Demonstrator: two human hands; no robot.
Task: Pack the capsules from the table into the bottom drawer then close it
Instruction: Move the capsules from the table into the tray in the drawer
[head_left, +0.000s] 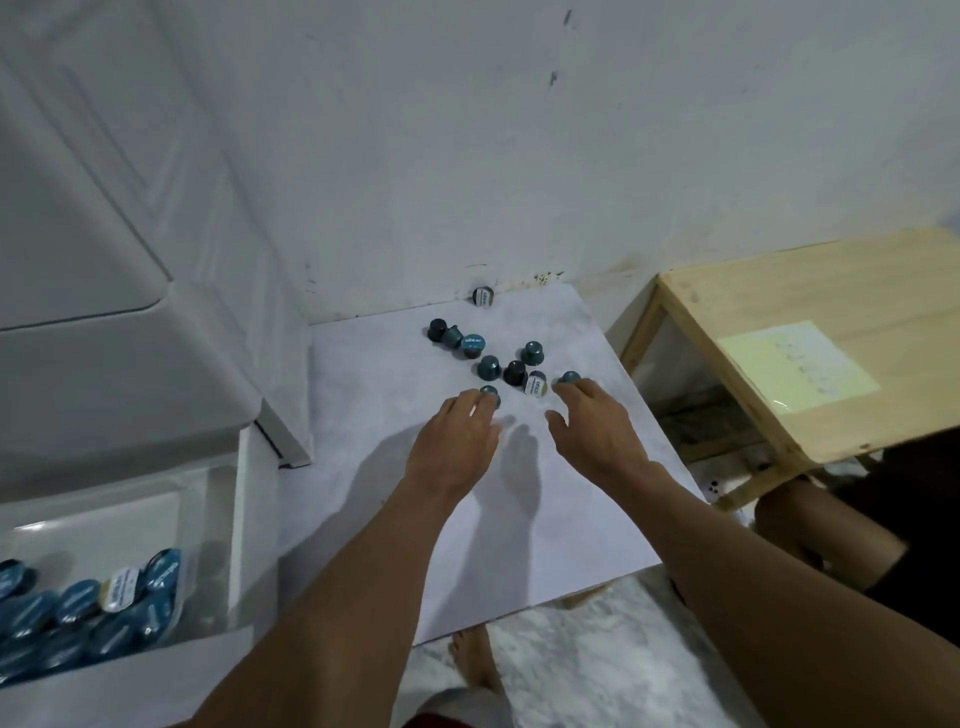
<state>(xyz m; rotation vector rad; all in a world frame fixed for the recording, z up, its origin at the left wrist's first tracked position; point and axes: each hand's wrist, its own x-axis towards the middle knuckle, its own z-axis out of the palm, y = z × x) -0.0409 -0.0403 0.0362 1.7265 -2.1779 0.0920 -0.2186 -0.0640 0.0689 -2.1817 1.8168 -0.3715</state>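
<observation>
Several dark teal capsules (489, 367) lie scattered on the white table (374, 395), and one more capsule (483, 296) rests against the wall. My left hand (457, 441) reaches over the table with its fingertips on a capsule (490, 393) at the group's near edge. My right hand (592, 431) is spread, its fingertips touching another capsule (569, 378) on the right. Neither hand has closed around anything. The open bottom drawer (208, 519) at lower left holds several blue-lidded capsules (83, 613).
A white drawer unit (104, 338) stands left of the table, above the open drawer. A wooden stool (810, 332) with a paper sheet on it sits to the right. The wall runs just behind the table. My foot (475, 665) shows on the marbled floor below.
</observation>
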